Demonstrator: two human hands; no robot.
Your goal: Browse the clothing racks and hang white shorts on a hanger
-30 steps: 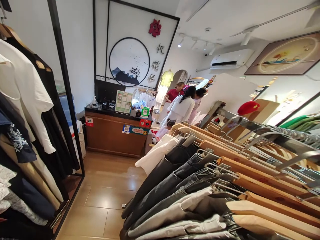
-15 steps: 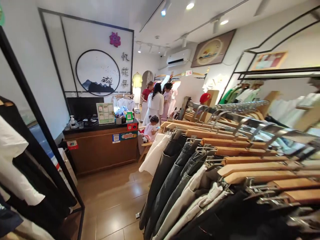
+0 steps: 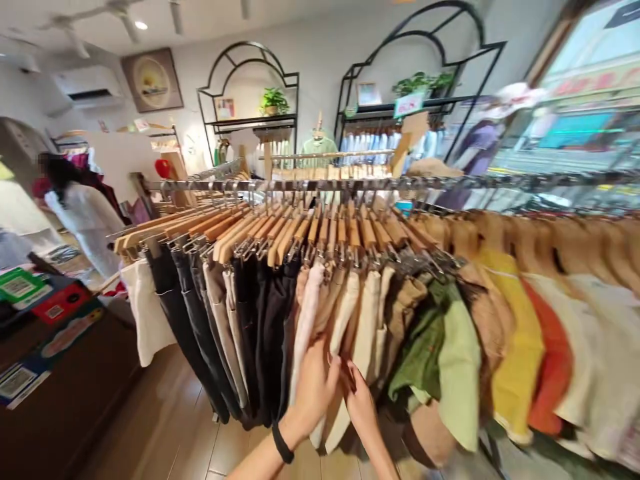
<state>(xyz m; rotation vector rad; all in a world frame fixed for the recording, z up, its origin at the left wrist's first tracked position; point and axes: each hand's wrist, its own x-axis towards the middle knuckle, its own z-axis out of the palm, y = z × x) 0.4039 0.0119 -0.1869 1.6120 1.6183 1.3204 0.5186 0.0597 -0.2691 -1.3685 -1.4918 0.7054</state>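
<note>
Head view: rail [image 3: 320, 186] of pants on wooden hangers [image 3: 233, 239], tight-packed.
QR cards: green [image 3: 23, 287], red [image 3: 56, 308] & blue [image 3: 20, 383] by the counter [image 3: 65, 420], far L; wording too blurry to read.
Wall sign [image 3: 409, 105]: pinkish print, illegible.
L hand [image 3: 315, 381]: black band [image 3: 283, 443] on wrist; part-way spread, thumb out, fingers against pale pants; can't tell if gripping.
R hand [image 3: 361, 400]: loosely curled, near L thumb; fingertips partly hidden, hold unclear.
Cream pants [image 3: 347, 312]: hang btwn & just past both hands.
</note>
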